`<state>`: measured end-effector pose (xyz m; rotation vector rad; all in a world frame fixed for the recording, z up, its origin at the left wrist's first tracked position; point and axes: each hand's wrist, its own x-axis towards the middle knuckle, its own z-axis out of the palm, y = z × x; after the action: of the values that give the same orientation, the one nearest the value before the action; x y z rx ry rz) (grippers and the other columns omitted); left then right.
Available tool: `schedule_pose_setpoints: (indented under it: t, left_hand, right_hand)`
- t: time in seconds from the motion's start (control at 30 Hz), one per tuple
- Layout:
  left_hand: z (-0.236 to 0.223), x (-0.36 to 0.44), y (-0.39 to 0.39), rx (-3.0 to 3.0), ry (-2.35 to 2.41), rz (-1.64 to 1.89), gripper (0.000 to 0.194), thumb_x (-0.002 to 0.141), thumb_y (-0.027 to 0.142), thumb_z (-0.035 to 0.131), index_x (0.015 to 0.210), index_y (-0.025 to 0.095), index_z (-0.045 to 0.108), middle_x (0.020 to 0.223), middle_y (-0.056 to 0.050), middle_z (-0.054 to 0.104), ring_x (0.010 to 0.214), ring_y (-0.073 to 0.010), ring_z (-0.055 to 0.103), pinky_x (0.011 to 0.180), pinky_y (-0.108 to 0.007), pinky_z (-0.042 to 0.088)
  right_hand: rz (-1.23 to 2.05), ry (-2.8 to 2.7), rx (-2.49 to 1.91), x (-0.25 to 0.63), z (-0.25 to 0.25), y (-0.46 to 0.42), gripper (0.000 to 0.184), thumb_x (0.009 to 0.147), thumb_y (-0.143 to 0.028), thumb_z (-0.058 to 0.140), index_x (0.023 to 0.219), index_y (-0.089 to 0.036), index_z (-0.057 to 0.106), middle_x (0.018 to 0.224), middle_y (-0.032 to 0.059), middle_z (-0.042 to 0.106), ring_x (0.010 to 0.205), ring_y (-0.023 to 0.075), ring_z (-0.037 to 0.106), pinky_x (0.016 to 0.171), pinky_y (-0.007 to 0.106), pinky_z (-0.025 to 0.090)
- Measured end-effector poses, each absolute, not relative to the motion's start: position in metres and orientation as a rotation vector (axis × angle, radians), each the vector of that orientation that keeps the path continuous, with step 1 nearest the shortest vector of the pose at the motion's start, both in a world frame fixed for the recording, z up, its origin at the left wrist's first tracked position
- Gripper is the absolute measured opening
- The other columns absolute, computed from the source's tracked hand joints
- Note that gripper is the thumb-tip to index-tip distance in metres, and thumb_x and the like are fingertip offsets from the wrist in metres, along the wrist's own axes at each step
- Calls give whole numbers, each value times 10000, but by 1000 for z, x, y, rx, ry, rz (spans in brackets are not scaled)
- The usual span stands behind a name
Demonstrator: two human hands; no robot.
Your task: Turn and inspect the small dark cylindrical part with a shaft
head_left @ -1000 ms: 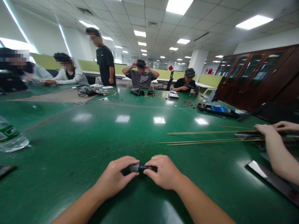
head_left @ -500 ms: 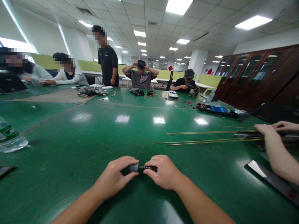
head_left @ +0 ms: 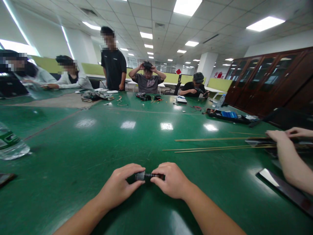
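Note:
A small dark cylindrical part (head_left: 148,175) with a grey, thicker left end and a thin ribbed middle lies level between my hands, low over the green table. My left hand (head_left: 122,182) pinches the grey end between thumb and fingers. On the other side, my right hand (head_left: 171,181) has thumb and fingertips closed on the darker right end, which they partly hide. The ribbed middle shows in the gap between both hands. Its exact kind is too small to tell.
Thin brass-coloured rods (head_left: 210,149) lie to the right, by another person's hands (head_left: 281,137). A dark flat panel (head_left: 283,189) is at the right. On the left stands a water bottle (head_left: 12,143). Several people and electronic parts (head_left: 95,95) are across the table (head_left: 110,137).
My hands and the part keep practically the same place. Across the table, the standing person has shifted slightly to the right and turned more toward me.

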<state>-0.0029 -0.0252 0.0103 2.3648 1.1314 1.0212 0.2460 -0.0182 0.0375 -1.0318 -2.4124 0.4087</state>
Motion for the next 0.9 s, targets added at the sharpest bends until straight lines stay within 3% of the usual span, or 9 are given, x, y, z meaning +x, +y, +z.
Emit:
schedule_pose_setpoints:
  t: [0.9]
  left_hand:
    - [9,-7,-22,2363,1171,1035,329,849,255,717,1172,273,663,1125,-49,704,1038,-203,675,938,-343,565]
  right_hand:
    - [428,-2398,-1045,250,41,-16,140,915,-307,652,924,-212,754,767,19,688,733,161,612,706,270,414]
